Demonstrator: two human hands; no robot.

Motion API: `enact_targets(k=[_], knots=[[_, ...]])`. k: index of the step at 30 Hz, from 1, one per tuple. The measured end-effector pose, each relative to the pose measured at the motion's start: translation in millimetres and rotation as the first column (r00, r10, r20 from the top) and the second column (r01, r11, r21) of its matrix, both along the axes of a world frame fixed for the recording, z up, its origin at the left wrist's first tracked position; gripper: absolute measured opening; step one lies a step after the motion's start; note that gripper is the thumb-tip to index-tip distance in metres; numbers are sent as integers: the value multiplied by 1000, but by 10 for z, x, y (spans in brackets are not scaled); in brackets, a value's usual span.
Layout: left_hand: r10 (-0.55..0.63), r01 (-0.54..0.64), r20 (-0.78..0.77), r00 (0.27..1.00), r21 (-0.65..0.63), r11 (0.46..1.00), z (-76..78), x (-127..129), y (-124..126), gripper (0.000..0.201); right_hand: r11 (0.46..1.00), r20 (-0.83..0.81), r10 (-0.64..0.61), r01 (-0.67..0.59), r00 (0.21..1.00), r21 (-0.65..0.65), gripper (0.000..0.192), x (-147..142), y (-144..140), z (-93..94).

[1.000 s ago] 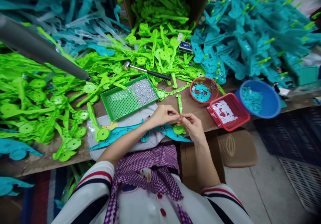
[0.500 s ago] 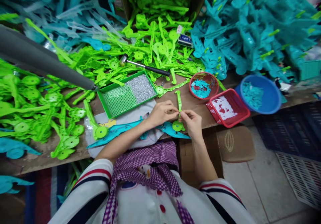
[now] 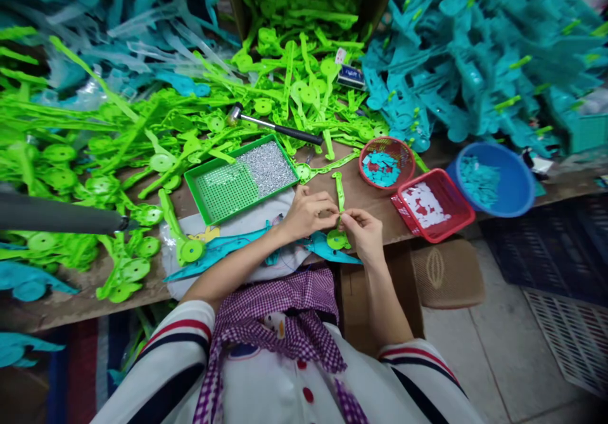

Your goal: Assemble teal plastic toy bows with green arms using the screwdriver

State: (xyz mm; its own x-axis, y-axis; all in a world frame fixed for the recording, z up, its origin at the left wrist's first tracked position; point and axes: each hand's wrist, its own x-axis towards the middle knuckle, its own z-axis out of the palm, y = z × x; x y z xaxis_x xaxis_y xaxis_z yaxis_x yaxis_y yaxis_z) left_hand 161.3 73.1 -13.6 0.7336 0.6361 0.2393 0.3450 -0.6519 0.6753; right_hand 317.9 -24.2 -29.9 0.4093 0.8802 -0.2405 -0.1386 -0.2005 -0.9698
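Note:
My left hand (image 3: 308,212) and my right hand (image 3: 365,232) meet at the table's front edge, fingertips pinched together on a lime-green plastic part (image 3: 339,194) with a long stem and a round disc end (image 3: 336,240). Under my hands lies a flat teal plastic piece (image 3: 223,246) on a white cloth (image 3: 247,227). Whatever small item sits between the fingertips is too small to make out.
A green tray (image 3: 223,189) with silver bits lies behind my left hand, a hammer (image 3: 273,126) beyond it. Two red baskets (image 3: 384,164) (image 3: 434,205) and a blue bowl (image 3: 494,180) sit at right. Green parts heap at left (image 3: 71,177), teal parts at right (image 3: 475,56). A grey pole (image 3: 57,215) crosses left.
The grey pole at left has swung lower, from a diagonal across the green pile to nearly level near the table's front. My hands stay together on the green part.

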Motion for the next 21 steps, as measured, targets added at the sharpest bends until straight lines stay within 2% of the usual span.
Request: enact_targets(k=[3, 6, 8, 10, 12, 15, 18, 21], knots=[[38, -32, -62, 997, 95, 995, 15, 11, -14, 16, 1000, 25, 6, -6, 1000, 8, 33, 39, 13, -21], [90, -51, -138, 986, 264, 963, 43, 55, -124, 19, 1000, 112, -6, 4, 994, 24, 34, 180, 100, -60], [20, 51, -198, 980, 347, 936, 33, 99, -247, 23, 1000, 190, 2, -6, 982, 23, 34, 313, 218, -95], [-85, 187, -269, 959, 382, 905, -17, 136, -372, 26, 998, 270, 65, -65, 961, -9, 34, 442, 366, -135], [-131, 261, -337, 932, 377, 889, -95, 147, -464, 31, 986, 333, 164, -152, 928, -64, 36, 537, 508, -179], [-151, 286, -398, 905, 306, 908, -205, 111, -519, 39, 960, 392, 279, -241, 877, -145, 42, 598, 646, -232], [-181, 294, -416, 891, 227, 928, -243, 66, -520, 38, 942, 430, 333, -271, 839, -201, 47, 601, 691, -253], [-182, 283, -425, 887, 188, 940, -216, 60, -512, 36, 937, 431, 343, -274, 835, -217, 48, 601, 704, -251]])
